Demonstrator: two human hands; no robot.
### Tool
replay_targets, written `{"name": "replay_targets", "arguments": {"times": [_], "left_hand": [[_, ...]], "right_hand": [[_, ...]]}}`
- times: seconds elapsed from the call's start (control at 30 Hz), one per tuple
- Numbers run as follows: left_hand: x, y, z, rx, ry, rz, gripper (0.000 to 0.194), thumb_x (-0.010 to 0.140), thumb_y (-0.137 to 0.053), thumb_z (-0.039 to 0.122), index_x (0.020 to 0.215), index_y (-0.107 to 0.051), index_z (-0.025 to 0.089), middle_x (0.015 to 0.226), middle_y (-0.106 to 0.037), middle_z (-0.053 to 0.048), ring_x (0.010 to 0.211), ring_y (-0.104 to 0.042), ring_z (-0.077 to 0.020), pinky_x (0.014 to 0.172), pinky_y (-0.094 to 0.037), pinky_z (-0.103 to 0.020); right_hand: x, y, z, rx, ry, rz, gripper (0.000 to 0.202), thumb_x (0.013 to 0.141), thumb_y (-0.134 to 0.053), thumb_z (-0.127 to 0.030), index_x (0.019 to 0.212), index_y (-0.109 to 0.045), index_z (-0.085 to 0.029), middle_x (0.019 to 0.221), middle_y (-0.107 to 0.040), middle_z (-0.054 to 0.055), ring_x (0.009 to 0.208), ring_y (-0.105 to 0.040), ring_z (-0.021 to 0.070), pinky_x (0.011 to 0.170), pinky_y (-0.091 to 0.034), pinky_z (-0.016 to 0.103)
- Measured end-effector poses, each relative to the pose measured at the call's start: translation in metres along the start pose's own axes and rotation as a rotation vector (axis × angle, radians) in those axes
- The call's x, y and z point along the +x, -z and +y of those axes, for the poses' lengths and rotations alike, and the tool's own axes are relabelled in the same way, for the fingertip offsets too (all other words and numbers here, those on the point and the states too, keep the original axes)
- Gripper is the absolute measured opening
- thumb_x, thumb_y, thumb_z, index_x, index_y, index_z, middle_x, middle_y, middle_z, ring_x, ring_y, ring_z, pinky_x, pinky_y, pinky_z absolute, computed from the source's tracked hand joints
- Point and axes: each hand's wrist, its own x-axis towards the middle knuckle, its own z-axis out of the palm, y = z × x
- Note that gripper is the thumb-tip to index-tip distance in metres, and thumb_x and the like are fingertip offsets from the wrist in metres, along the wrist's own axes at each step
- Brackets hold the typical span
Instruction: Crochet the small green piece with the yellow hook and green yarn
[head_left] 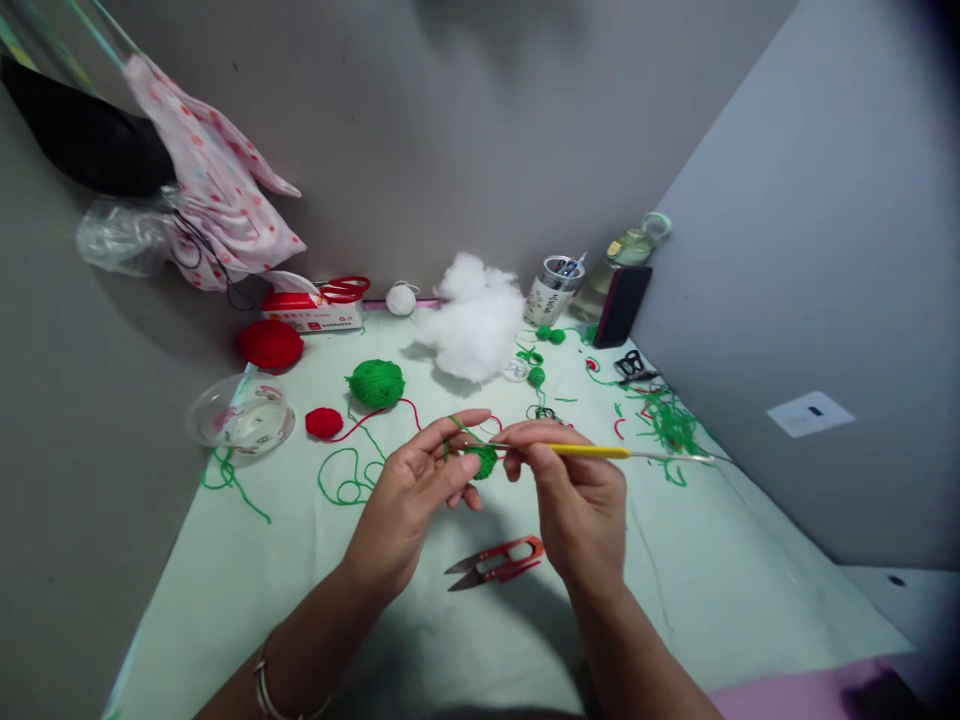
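Observation:
Between thumb and fingers, my left hand [412, 490] pinches a small round green crochet piece [484, 461]. Green yarn runs up over its raised index finger. My right hand [577, 490] grips a crochet hook [589, 451] by its yellow handle, pen-like, with the metal tip pointing left at the green piece. Whether the tip sits inside a stitch is too small to tell. A green yarn ball [376, 383] lies behind my left hand, with loose strand loops on the cloth. Below the hands rest orange-handled thread snips [499, 562], blades to the left.
White stuffing [472, 320] is heaped at the back, beside a pen tin [553, 290], bottle [611, 265] and phone [624, 306]. Left stand a clear plastic bowl [247, 415], red yarn [271, 345] and a box [315, 308] bearing red scissors [345, 290]. Green scraps [671, 420] lie right.

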Motion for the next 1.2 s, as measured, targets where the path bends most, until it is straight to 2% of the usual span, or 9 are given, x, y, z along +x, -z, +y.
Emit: {"name": "replay_targets", "arguments": {"times": [0.13,0.3,0.4,0.57,0.67,0.77,0.9,1.1,1.2], "left_hand": [[0.001,0.004,0.001,0.034,-0.008,-0.023,0.032,0.088,-0.081,0.029,0.120,-0.081,0.028,0.098,-0.063,-0.003,0.077,-0.057,-0.0129,0.066,-0.053,-0.024],[0.004,0.008,0.003,0.044,-0.033,0.004,0.030,0.086,-0.083,0.026,0.116,-0.082,0.028,0.088,-0.060,0.000,0.072,-0.057,-0.0113,0.066,-0.053,-0.022],[0.004,0.007,0.001,0.093,-0.054,0.022,0.030,0.086,-0.083,0.024,0.116,-0.082,0.028,0.087,-0.061,0.001,0.070,-0.057,-0.0103,0.068,-0.054,-0.023],[0.001,-0.002,-0.003,0.113,-0.098,0.188,0.038,0.081,-0.086,0.019,0.118,-0.080,0.025,0.086,-0.061,0.003,0.065,-0.055,-0.0077,0.065,-0.054,-0.020],[0.001,-0.004,-0.001,-0.102,0.041,0.103,0.047,0.081,-0.087,0.023,0.126,-0.076,0.021,0.077,-0.057,0.005,0.052,-0.041,-0.0033,0.054,-0.048,-0.018],[0.002,-0.002,0.005,-0.235,0.180,0.029,0.044,0.081,-0.087,0.023,0.123,-0.077,0.017,0.064,-0.044,0.010,0.045,-0.023,-0.0010,0.048,-0.042,-0.015],[0.001,0.000,0.008,-0.178,0.094,0.021,0.038,0.080,-0.087,0.021,0.118,-0.080,0.020,0.077,-0.055,0.005,0.050,-0.030,-0.0021,0.045,-0.042,-0.015],[0.001,-0.004,-0.002,-0.042,-0.007,0.030,0.039,0.081,-0.087,0.027,0.120,-0.081,0.022,0.090,-0.062,-0.003,0.079,-0.057,-0.0141,0.055,-0.054,-0.019],[0.001,-0.005,-0.005,-0.104,-0.003,0.109,0.044,0.081,-0.089,0.024,0.124,-0.079,0.024,0.086,-0.063,0.000,0.068,-0.052,-0.0088,0.058,-0.053,-0.018]], "right_hand": [[0.002,0.003,0.005,0.189,-0.136,-0.011,0.017,0.103,-0.064,-0.031,0.096,-0.079,-0.025,0.092,-0.077,0.003,0.069,-0.066,0.0130,0.064,-0.056,0.028],[0.003,0.004,0.003,0.138,-0.135,-0.035,0.022,0.105,-0.059,-0.034,0.096,-0.075,-0.023,0.093,-0.076,0.004,0.070,-0.067,0.0143,0.064,-0.057,0.029],[0.000,0.004,-0.001,-0.047,-0.010,-0.064,0.022,0.107,-0.054,-0.026,0.100,-0.075,-0.024,0.095,-0.076,0.005,0.073,-0.067,0.0152,0.066,-0.057,0.031],[-0.010,0.005,0.006,-0.514,0.430,-0.189,0.032,0.100,-0.059,-0.010,0.121,-0.074,-0.029,0.102,-0.078,0.006,0.092,-0.072,0.0210,0.078,-0.060,0.037],[-0.014,0.006,0.011,-0.644,0.543,-0.153,0.038,0.095,-0.068,-0.010,0.126,-0.074,-0.030,0.113,-0.078,0.008,0.097,-0.073,0.0233,0.079,-0.061,0.037],[-0.010,0.007,0.008,-0.427,0.384,-0.043,0.029,0.100,-0.061,-0.012,0.118,-0.077,-0.030,0.100,-0.078,0.006,0.084,-0.071,0.0202,0.071,-0.059,0.035],[0.000,0.004,0.000,-0.027,0.070,-0.001,0.021,0.104,-0.060,-0.026,0.098,-0.080,-0.026,0.088,-0.075,0.004,0.071,-0.066,0.0174,0.060,-0.055,0.032],[-0.003,-0.004,0.002,-0.198,0.176,-0.036,0.021,0.101,-0.065,-0.018,0.104,-0.081,-0.030,0.090,-0.078,0.003,0.078,-0.069,0.0174,0.067,-0.056,0.032],[-0.008,-0.003,0.005,-0.398,0.321,-0.074,0.032,0.097,-0.066,-0.010,0.115,-0.080,-0.033,0.099,-0.079,0.005,0.085,-0.071,0.0191,0.071,-0.059,0.035]]}}
